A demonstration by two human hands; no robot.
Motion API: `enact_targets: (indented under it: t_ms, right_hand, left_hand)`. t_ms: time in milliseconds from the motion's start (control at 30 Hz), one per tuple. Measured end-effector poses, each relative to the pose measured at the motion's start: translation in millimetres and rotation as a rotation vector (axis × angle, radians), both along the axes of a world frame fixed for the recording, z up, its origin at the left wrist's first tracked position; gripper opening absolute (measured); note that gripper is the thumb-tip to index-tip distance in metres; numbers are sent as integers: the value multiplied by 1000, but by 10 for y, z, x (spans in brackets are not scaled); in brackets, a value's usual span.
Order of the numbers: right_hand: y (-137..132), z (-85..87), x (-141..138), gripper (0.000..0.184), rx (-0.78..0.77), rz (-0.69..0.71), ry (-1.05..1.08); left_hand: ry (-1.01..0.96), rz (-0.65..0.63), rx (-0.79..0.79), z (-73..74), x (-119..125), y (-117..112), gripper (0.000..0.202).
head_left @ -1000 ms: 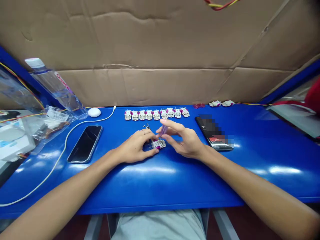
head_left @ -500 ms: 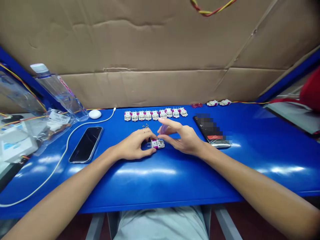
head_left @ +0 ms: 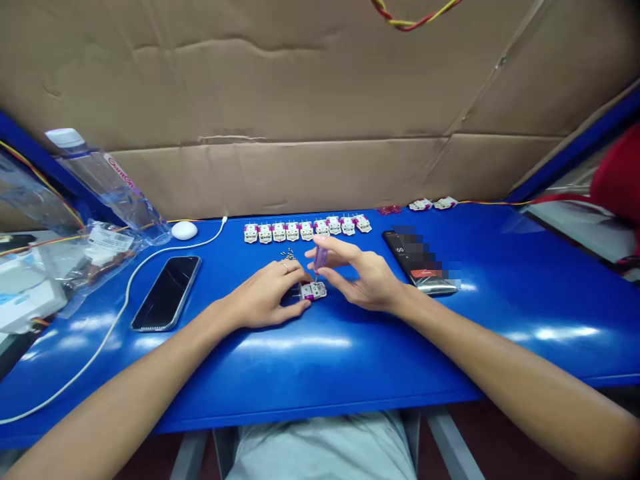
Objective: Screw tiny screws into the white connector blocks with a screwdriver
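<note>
**Operator:** Right, on the head camera I see the left hand (head_left: 265,301) lying low on the blue table (head_left: 350,360). Its fingers curl round a small white-and-magenta part (head_left: 314,291) and pin it flat, centre of the table, just ahead of the body.

**Observer:** And the other one?

**Operator:** The right hand (head_left: 367,283) pinches a purple-handled screwdriver (head_left: 321,257) between thumb and forefinger, with the other fingers fanned out. The tool stands nearly upright with its tip down on the part.

**Observer:** What worries you?

**Operator:** I think the tip could slip if the driver leans, because only two fingertips steady it. The tabletop looks glossy, so I'd guess the part could skid under a sideways push. The loose screws (head_left: 289,254) lie just beyond the left knuckles, and a careless brush might scatter them.

**Observer:** Give me the counts.

**Operator:** I count one part under the hands and nine like it in the row (head_left: 306,230) behind. Two more (head_left: 421,205) sit far right by the cardboard wall (head_left: 320,133). There are two phones, a dark one (head_left: 167,292) on the left and a lit one (head_left: 417,261) on the right. There's one screwdriver and one water bottle (head_left: 107,177). The screws are too small for me to number.
</note>
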State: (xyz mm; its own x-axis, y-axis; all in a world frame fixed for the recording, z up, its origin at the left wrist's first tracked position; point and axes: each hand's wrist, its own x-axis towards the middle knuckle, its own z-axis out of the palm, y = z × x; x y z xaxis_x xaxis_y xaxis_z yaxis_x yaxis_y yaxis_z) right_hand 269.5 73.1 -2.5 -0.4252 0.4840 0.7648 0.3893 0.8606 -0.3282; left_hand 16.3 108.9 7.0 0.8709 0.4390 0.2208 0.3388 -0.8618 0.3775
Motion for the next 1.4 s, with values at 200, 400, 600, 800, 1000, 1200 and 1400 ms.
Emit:
enact_targets:
  t_ms: [200,400,600,800,1000,1200,1400]
  right_hand:
    - [-6,28,-32,68,73,2,6]
    - [3,7,-19,65,54,-33,0]
    - [-2,29,-23,57,-9,-35,-40]
    - [-28,58,-23,61,16,-42,-27]
    - [-30,61,-10,72,47,-34,-48]
    - [-49,82,-18,61,61,-66,-35]
    - [-44,96,-21,53,74,-70,-20]
  left_hand:
    - [40,18,39,34,1,-43,28]
    - [49,17,64,31,-7,-44,31]
    - [51,9,73,35,-3,-40,30]
    - [55,3,77,46,-2,-45,31]
    - [17,-31,72,33,-14,-39,34]
    - [41,-10,102,8,-10,-39,32]
    - [56,-16,110,21,-2,-29,32]
